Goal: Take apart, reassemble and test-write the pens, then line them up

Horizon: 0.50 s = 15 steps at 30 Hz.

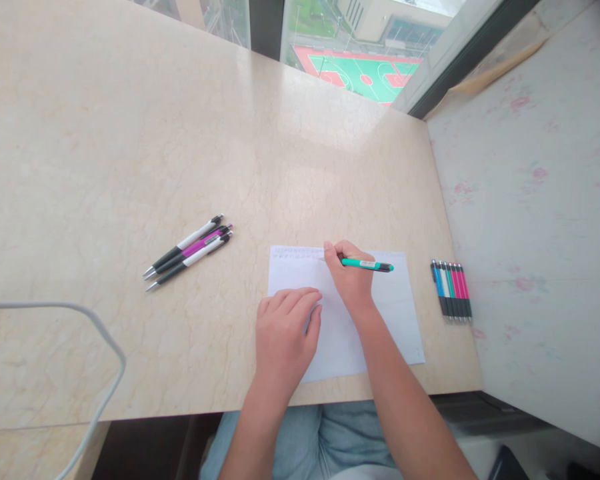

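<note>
A green and black pen (367,265) is gripped in my right hand (351,277), its tip on the second line of small writing near the top of a white sheet of paper (340,333). My left hand (287,330) lies flat over the sheet's left part, fingers stretched out and holding nothing. The writing is too small to read. Part of the sheet is hidden under both hands and the right forearm.
Three pens (190,252), two white and one purple, lie together on the marble-patterned table (130,167). Several coloured pens (451,290) form a row by the right wall. A white cable (103,327) crosses the left side. A window borders the table's far edge.
</note>
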{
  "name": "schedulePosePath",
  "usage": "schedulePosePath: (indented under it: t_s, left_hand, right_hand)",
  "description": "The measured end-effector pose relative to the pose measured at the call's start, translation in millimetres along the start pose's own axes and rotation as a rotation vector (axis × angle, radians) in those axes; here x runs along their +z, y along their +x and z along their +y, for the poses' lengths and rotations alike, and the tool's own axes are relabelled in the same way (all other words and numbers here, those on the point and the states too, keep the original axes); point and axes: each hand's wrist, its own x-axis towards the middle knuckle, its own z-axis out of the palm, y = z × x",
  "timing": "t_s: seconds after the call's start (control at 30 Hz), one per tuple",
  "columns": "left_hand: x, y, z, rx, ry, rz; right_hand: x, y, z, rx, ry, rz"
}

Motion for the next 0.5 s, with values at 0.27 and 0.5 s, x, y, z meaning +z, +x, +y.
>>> schedulePosePath:
  t_s: [0.27, 0.5]
  left_hand:
    - [-1.4, -0.5, -0.3, -0.002, -0.004, -0.004]
    - [-0.1, -0.8, -0.5, 0.004, -0.002, -0.002]
  right_hand:
    - [-1.8, 0.8, 2.9, 0.024, 0.025, 0.034]
    - [-8.4, 3.8, 12.4, 0.197, 0.474, 0.095]
